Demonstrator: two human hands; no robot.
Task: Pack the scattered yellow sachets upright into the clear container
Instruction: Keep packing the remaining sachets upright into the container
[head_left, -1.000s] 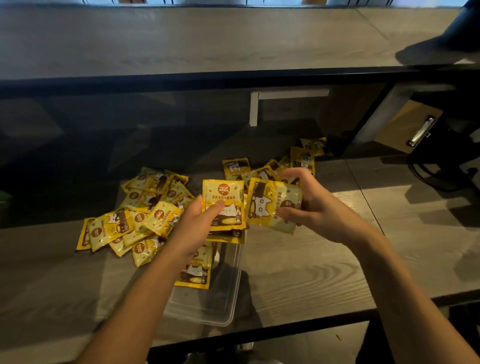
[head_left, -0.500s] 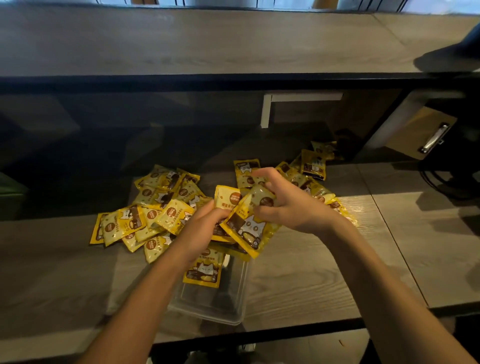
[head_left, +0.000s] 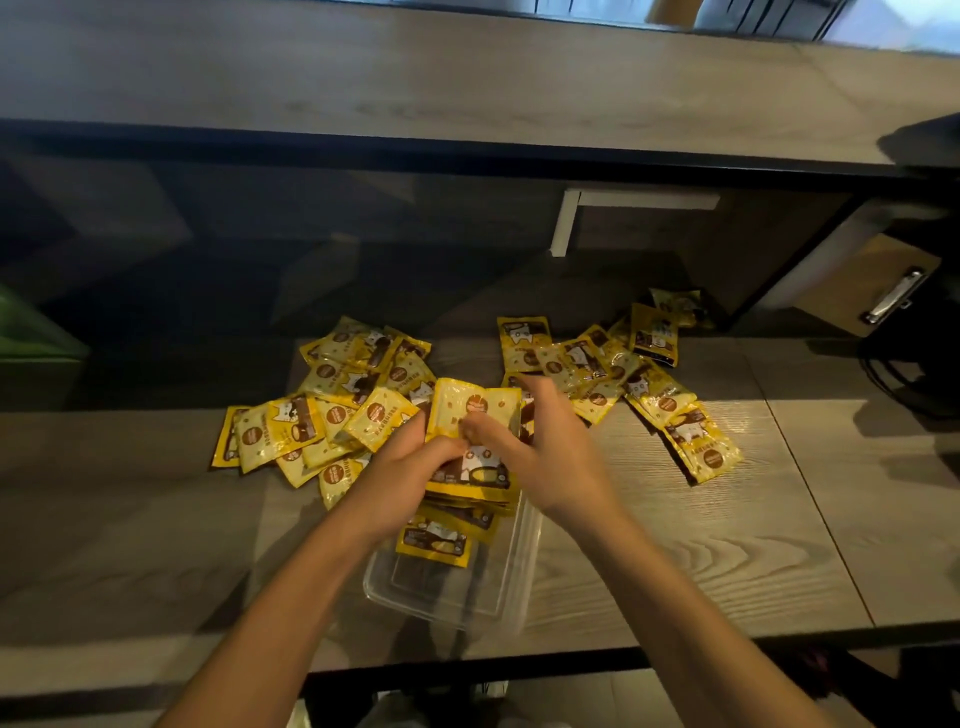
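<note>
- While pinched between both sets of fingers (head_left: 470, 427), sits upright and face-on: one yellow sachet (head_left: 475, 410), long axis near vertical, bottom edge lost behind the knuckles.
- Closed round its lower left: left hand (head_left: 400, 475), fingers curled and shut on the packet.
- Closed on its right edge and front: right hand (head_left: 550, 457), thumb across the face; just how tightly, cannot tell.
- Directly below the held sachet, nearer the body: clear container (head_left: 511, 577), rim open upward, long axis running away from the body.
- Already inside, at its far end: a short row of sachets (head_left: 441, 540), leaning back rather than truly vertical; near end bare.
- Judged from this: straight down and slightly toward the body for the coming move, both hands equally near, packet to be kept on edge against the row.
- Glossy and crinkled in look: yellow foil with brown print, a round brown badge and a pale cartoon figure; likely thin, limp and slippery.
- Further out on the wood-grain worktop (head_left: 701, 561): left pile (head_left: 332, 415) just beside the left hand, right pile (head_left: 623, 379) spread beyond the right hand, all lying flat.
</note>
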